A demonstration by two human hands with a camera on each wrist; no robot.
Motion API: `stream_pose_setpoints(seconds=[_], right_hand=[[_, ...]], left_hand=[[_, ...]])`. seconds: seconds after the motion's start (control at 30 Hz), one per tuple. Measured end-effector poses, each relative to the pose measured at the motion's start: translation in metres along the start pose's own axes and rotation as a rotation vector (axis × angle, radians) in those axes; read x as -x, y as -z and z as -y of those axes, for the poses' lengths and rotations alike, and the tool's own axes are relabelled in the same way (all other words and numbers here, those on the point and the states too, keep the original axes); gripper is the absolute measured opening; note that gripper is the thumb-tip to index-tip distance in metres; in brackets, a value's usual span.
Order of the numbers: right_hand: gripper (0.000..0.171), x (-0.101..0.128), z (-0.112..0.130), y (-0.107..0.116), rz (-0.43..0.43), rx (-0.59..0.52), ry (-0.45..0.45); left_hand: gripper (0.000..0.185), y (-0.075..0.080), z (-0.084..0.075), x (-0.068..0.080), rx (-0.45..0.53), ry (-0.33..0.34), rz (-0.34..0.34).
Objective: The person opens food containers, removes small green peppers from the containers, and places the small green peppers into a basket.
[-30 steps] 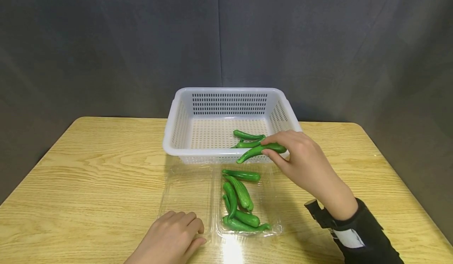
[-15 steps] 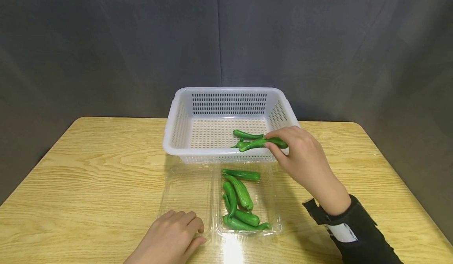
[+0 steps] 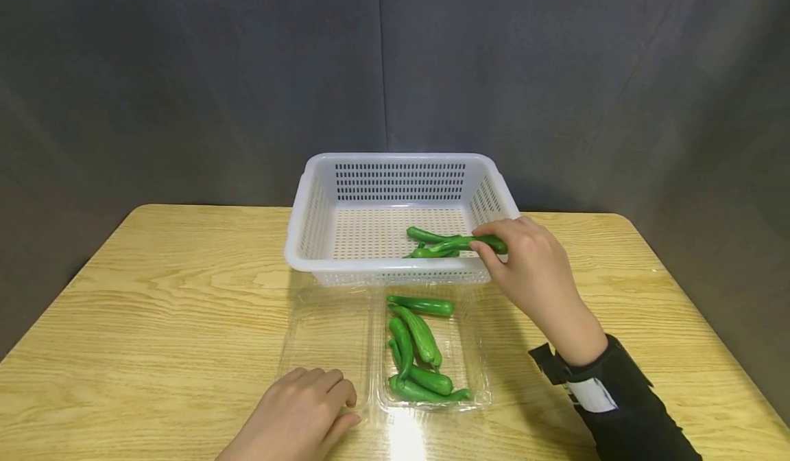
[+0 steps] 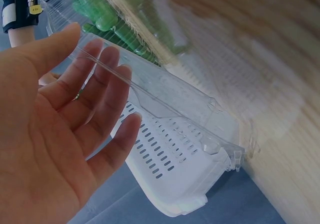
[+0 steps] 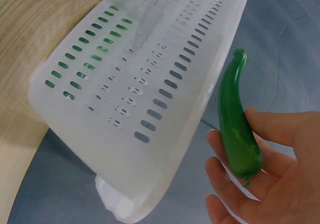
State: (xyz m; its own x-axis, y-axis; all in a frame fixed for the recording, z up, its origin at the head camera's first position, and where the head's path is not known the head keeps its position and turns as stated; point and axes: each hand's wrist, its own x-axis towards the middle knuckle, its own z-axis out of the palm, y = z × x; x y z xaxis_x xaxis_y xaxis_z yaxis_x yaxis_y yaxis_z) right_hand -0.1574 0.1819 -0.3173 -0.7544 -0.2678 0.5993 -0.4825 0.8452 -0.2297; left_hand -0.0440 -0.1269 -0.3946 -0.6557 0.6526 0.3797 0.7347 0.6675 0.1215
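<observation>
Right hand [image 3: 531, 262] pinches one small green pepper [image 3: 472, 243] between thumb and fingers, over the near right corner of the white slotted plastic basket [image 3: 395, 166]. Two more green peppers [image 3: 428, 236] lie inside the basket. Five sit in the clear plastic clamshell tray [image 3: 478, 351] just in front. Left hand [image 3: 302, 416] rests flat, fingers relaxed, on the tray's open lid [image 3: 321, 331], holding nothing

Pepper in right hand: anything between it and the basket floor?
Nothing visible blocks it. The right hand holds the pepper over the basket's near right corner, past the rim; two peppers lie just beneath it.
</observation>
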Motion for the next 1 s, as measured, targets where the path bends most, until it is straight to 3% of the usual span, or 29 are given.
stream_pose_setpoints(seconds=[0.47,1.0], right_hand=[[0.017,0.0,-0.01,-0.007,0.075,0.033,-0.075],[0.015,0.0,-0.016,-0.015,0.136,0.056,-0.06]], left_hand=[[0.016,0.0,0.0,0.0,0.013,0.001,0.019],[0.016,0.0,0.0,0.0,0.004,-0.003,0.025]])
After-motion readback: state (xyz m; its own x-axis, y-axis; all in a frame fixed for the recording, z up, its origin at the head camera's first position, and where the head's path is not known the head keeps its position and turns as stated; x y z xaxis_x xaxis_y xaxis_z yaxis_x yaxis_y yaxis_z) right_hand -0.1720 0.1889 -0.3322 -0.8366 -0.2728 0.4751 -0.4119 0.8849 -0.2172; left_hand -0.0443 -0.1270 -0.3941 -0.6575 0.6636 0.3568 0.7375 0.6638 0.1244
